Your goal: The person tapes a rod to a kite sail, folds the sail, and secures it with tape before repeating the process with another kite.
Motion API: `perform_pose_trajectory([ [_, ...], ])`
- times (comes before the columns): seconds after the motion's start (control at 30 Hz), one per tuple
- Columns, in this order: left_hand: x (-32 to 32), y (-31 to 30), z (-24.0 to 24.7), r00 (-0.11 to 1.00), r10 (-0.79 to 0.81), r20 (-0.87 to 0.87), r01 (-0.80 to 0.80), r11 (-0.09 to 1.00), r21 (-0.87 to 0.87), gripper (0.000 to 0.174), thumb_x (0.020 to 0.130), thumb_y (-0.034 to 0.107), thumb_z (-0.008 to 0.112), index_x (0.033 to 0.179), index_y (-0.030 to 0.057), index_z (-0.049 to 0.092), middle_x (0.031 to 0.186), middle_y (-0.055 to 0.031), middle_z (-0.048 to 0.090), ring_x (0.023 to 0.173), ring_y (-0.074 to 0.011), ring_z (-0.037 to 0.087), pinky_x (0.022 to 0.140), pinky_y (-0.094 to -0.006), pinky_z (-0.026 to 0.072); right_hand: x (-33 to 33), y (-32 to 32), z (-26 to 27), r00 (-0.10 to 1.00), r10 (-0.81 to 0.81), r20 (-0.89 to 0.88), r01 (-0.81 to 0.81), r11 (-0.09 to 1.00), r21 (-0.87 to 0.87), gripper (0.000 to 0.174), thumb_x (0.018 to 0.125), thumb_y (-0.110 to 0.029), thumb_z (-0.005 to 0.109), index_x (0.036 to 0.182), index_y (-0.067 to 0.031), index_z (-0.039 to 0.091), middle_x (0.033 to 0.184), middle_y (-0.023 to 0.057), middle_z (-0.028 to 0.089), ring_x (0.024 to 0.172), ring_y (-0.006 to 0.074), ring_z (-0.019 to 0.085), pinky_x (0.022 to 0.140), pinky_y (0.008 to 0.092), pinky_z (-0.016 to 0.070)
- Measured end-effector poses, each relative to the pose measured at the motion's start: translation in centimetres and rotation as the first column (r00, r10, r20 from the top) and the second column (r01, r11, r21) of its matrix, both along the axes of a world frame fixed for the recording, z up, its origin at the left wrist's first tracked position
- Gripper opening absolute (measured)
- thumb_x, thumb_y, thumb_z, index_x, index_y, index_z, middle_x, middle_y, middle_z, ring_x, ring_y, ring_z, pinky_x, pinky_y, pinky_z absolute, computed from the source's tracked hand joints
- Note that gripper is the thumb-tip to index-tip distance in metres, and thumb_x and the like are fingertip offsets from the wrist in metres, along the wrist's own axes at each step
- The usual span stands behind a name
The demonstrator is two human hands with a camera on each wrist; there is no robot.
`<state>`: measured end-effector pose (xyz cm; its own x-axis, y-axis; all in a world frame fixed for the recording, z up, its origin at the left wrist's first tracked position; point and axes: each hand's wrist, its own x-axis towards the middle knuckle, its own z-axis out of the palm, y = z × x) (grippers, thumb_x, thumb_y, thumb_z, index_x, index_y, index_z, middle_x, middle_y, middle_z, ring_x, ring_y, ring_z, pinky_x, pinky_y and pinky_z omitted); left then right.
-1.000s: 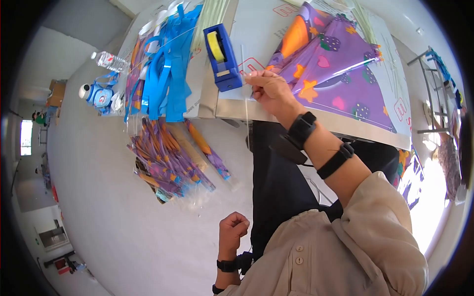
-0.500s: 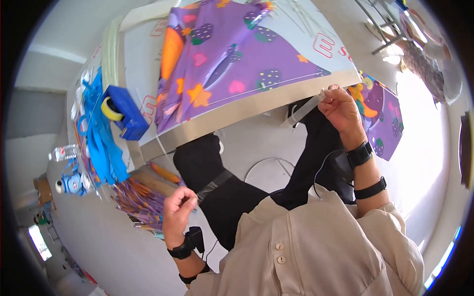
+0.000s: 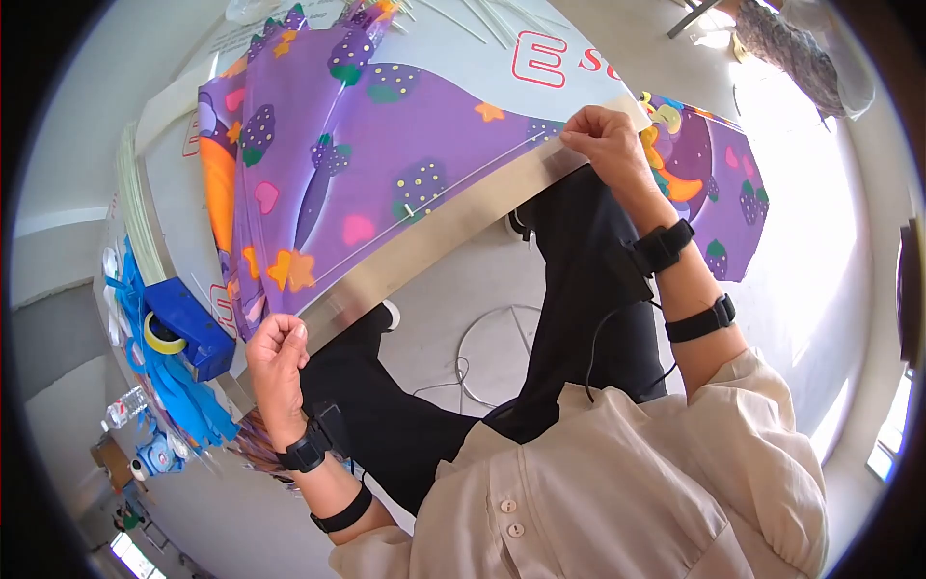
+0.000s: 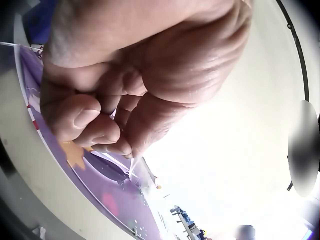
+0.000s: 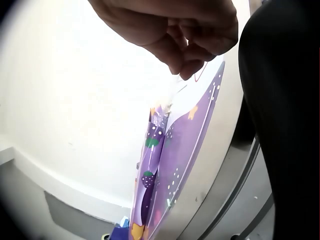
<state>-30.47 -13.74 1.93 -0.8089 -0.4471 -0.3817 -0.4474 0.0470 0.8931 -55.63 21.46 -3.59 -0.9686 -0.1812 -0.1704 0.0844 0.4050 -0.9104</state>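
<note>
A purple printed fabric piece (image 3: 376,183) with strawberries, hearts and stars lies on the table, a thin white rod (image 3: 424,207) along its near edge. At the fabric's left corner, my left hand (image 3: 278,362) pinches clear tape (image 4: 142,172), which trails from its fingertips in the left wrist view. Over the right corner, my right hand (image 3: 610,145) has thumb and fingertips pressed together; the tape between them is barely visible in the head view. A blue tape dispenser (image 3: 193,328) with a yellow roll stands just left of my left hand.
Blue strips (image 3: 188,396) hang at the table's left end, near a water bottle (image 3: 125,407). Thin white rods (image 3: 497,19) lie at the back. Another printed purple piece (image 3: 719,193) hangs past the right end. The table's metal edge (image 3: 444,227) faces my lap.
My right hand went from the dispenser to the fabric's right corner, drawing out clear tape. My left hand rose from my side, took the tape's other end and came to the left corner.
</note>
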Motion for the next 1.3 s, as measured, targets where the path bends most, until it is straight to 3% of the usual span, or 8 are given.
perform_pose_trajectory([
  [0.27,-2.3,-0.8,-1.7,0.997,0.081,-0.009,-0.082,0.988,-0.129,0.006,0.086,0.008,0.059,0.082,0.0039,0.056,0.066,0.0034,0.048,0.055,-0.0028,0.038,0.049,-0.0174,0.0318,-1.6,-1.2,-2.4,0.991,-0.032,-0.127,0.053,0.984,0.168,0.010,0.068,-0.010,0.066,0.070,-0.0001,0.064,0.060,0.0063,0.059,0.056,0.0136,0.055,0.056,0.0281,0.0463],
  [0.37,-2.5,-1.1,-1.8,0.997,0.074,0.010,-0.071,0.986,-0.148,0.006,0.086,0.007,0.059,0.083,0.0026,0.056,0.067,0.0031,0.049,0.055,-0.0025,0.038,0.049,-0.0170,0.0308,-1.7,-1.7,-2.0,0.991,0.006,-0.134,0.025,0.973,0.229,0.011,0.074,-0.009,0.067,0.069,0.0004,0.062,0.061,0.0013,0.057,0.059,0.0075,0.051,0.057,0.0238,0.0425],
  [0.5,-2.6,-1.6,-2.4,0.998,0.061,0.010,-0.058,0.982,-0.179,0.008,0.086,0.007,0.059,0.083,0.0011,0.055,0.068,0.0032,0.049,0.055,-0.0022,0.037,0.048,-0.0168,0.0281,-1.8,-2.0,-2.0,0.988,0.048,-0.146,0.002,0.945,0.327,0.013,0.074,-0.011,0.067,0.071,0.0003,0.062,0.061,0.0026,0.057,0.059,0.0099,0.052,0.057,0.0260,0.0433],
  [0.57,-2.7,-1.6,-2.5,0.998,0.059,0.014,-0.056,0.981,-0.184,0.008,0.086,0.007,0.059,0.083,0.0011,0.055,0.068,0.0034,0.049,0.055,-0.0022,0.036,0.048,-0.0170,0.0276,-1.6,-2.1,-2.1,0.985,0.031,-0.173,0.029,0.942,0.335,0.016,0.070,-0.014,0.066,0.071,0.0013,0.063,0.065,0.0161,0.062,0.064,0.0297,0.062,0.063,0.0357,0.0488],
  [0.67,-2.8,-1.6,-2.6,0.999,0.050,0.017,-0.046,0.980,-0.193,0.008,0.086,0.007,0.059,0.083,0.0011,0.055,0.068,0.0037,0.048,0.055,-0.0022,0.035,0.049,-0.0174,0.0266,-1.7,-2.2,-2.4,0.991,0.012,-0.136,0.037,0.935,0.354,0.017,0.070,-0.016,0.067,0.071,0.0002,0.063,0.073,0.0167,0.062,0.073,0.0320,0.061,0.068,0.0377,0.0483],
  [0.87,-3.0,-1.5,-2.9,0.998,0.047,0.036,-0.040,0.980,-0.193,0.007,0.086,0.006,0.059,0.083,0.0011,0.055,0.068,0.0039,0.048,0.055,-0.0023,0.035,0.049,-0.0178,0.0262,-1.4,-2.3,-3.2,0.971,0.021,-0.240,0.089,0.895,0.436,0.016,0.072,-0.019,0.067,0.074,-0.0039,0.065,0.092,0.0157,0.056,0.089,0.0327,0.056,0.078,0.0386,0.0455],
  [1.13,-3.1,-1.5,-3.5,0.994,0.083,0.072,-0.067,0.975,-0.210,0.006,0.085,0.005,0.059,0.084,0.0007,0.056,0.067,0.0042,0.048,0.056,-0.0016,0.036,0.049,-0.0172,0.0269,-1.2,-2.8,-3.1,0.965,0.045,-0.258,0.095,0.858,0.505,0.018,0.073,-0.022,0.066,0.074,-0.0042,0.064,0.093,0.0145,0.056,0.089,0.0322,0.057,0.077,0.0389,0.0454],
  [1.3,-2.8,-2.6,-4.7,0.996,0.004,0.084,0.017,0.969,-0.245,0.002,0.080,0.001,0.060,0.081,-0.0009,0.059,0.070,0.0013,0.055,0.062,-0.0048,0.046,0.056,-0.0201,0.0380,-2.1,-2.5,-3.7,0.956,0.099,-0.277,0.082,0.813,0.576,0.020,0.073,-0.024,0.067,0.071,-0.0037,0.064,0.088,0.0162,0.058,0.084,0.0331,0.058,0.075,0.0394,0.0463],
])
